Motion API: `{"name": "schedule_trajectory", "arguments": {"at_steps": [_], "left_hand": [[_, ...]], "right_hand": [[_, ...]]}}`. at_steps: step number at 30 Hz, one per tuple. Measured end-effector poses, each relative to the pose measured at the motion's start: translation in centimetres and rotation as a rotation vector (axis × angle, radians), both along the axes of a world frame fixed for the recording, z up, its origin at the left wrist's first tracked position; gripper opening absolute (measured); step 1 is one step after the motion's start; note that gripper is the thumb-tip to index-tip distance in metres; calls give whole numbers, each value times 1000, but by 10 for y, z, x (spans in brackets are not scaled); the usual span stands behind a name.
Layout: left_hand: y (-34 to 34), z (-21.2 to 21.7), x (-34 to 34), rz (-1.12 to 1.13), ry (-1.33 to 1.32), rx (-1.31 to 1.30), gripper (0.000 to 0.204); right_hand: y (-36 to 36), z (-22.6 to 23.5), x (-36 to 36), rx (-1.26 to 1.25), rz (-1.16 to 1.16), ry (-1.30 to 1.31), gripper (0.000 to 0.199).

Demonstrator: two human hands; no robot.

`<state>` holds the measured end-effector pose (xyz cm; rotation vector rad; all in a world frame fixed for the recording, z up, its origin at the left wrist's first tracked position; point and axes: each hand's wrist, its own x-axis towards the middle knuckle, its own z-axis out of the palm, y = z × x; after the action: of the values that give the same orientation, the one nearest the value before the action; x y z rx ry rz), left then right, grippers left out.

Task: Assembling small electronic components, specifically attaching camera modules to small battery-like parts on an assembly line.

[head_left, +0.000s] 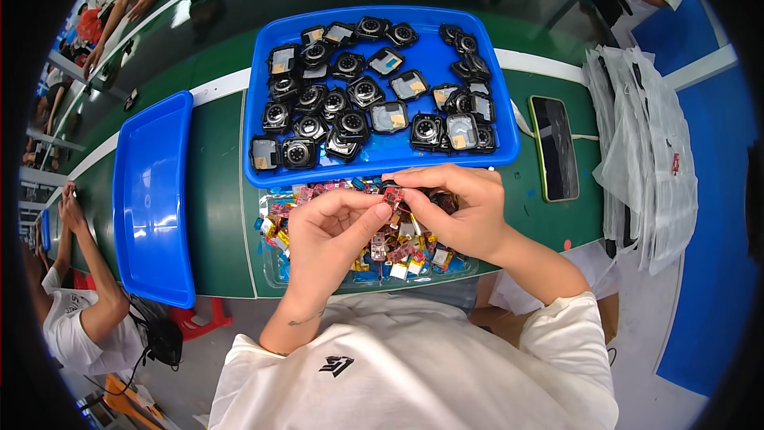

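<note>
Both my hands meet over a clear plastic tray [274, 272] at the table's near edge. Between their fingertips is a small red circuit board [393, 196]. My left hand [328, 231] pinches its left side with thumb and forefinger. My right hand [460, 205] grips it from the other side, thumb below and forefinger above; something dark shows partly under those right fingers, too hidden to name. Below, the tray holds a heap of similar red boards, small white-and-yellow pieces [415, 264] and blue film bits. Just beyond my hands stands a blue tray [509, 139] of black smartwatch casings [350, 123].
A second blue tray [151, 207] lies to the left. On the right are a phone [554, 147] in a green case and hanging translucent plastic sheets [649, 159]. A co-worker's hands [72, 211] show at far left; other people stand across the green table [215, 127].
</note>
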<state>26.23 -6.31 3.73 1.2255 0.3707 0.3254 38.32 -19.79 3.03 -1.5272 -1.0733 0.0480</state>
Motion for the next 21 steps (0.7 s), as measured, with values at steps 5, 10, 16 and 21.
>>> {"name": "schedule_trajectory", "arguments": {"at_steps": [5,10,16,21], "left_hand": [[-2,2,2,55,-6,53,9],[-8,-3,1,61,8,72,13],[-7,-5,3,42,3,231,10],[22,17,7,24,16,557,11]], "right_hand": [[-1,4,-5,12,17,93,14],[-3,1,-5,6,9,158,12],[-4,-1,-7,11,16,237,10],[-2,6,-12,3,109,435,27]]}}
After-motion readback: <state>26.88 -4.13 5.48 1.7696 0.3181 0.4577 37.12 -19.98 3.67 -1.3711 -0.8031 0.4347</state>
